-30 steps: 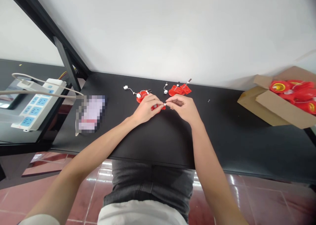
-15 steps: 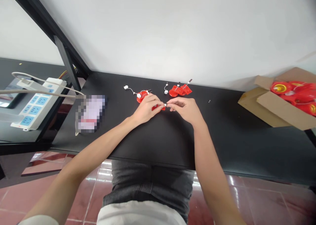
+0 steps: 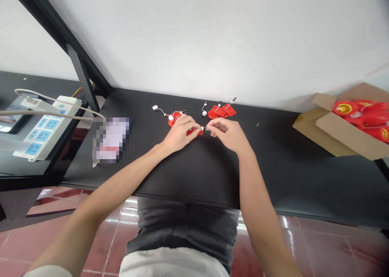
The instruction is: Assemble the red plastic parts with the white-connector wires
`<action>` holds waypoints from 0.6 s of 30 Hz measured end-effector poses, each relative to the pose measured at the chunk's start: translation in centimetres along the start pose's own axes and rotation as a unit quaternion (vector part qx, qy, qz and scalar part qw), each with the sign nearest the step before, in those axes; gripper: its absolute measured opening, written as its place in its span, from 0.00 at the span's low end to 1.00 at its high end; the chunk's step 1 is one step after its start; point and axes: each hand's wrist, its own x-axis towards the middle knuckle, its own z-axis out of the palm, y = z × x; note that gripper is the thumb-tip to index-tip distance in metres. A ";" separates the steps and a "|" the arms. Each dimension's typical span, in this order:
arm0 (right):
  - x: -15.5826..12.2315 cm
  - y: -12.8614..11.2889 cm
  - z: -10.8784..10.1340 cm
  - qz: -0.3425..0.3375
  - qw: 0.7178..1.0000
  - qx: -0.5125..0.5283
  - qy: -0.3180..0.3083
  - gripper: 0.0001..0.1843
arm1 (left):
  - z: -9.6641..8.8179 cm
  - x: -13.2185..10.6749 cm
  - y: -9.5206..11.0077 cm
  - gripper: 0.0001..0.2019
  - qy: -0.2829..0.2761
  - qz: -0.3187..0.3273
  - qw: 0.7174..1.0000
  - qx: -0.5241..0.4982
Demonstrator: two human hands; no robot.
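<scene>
Our left hand [image 3: 179, 134] grips a red plastic part [image 3: 194, 133] while our right hand [image 3: 226, 134] pinches a small white connector [image 3: 202, 128].

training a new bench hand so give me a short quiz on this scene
1. True or false: the cardboard box on the black table holds red parts.
2. What colour are the sockets on the power strip? A white, B blue, C red.
3. Which is nearer the power strip: the left hand, on the red plastic part, or the right hand?
Key: 1 true; 2 B; 3 the left hand.
</scene>
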 end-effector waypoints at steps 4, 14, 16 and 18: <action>0.0 -0.2 0.3 -0.014 1.000 -0.015 -0.010 0.09 | 0.0 0.0 0.0 0.08 0.000 0.004 1.000 0.004; 0.2 0.5 -0.1 -0.028 0.999 -0.009 0.022 0.13 | -0.2 -0.2 0.2 0.11 -0.015 -0.046 0.999 -0.005; 0.2 0.6 -0.2 -0.011 1.000 -0.009 -0.005 0.13 | -0.2 -0.3 0.0 0.19 -0.046 -0.057 0.997 -0.014; 0.2 0.7 -0.2 0.011 1.000 -0.014 -0.024 0.13 | -0.2 -0.3 -0.1 0.20 -0.074 -0.068 0.995 -0.026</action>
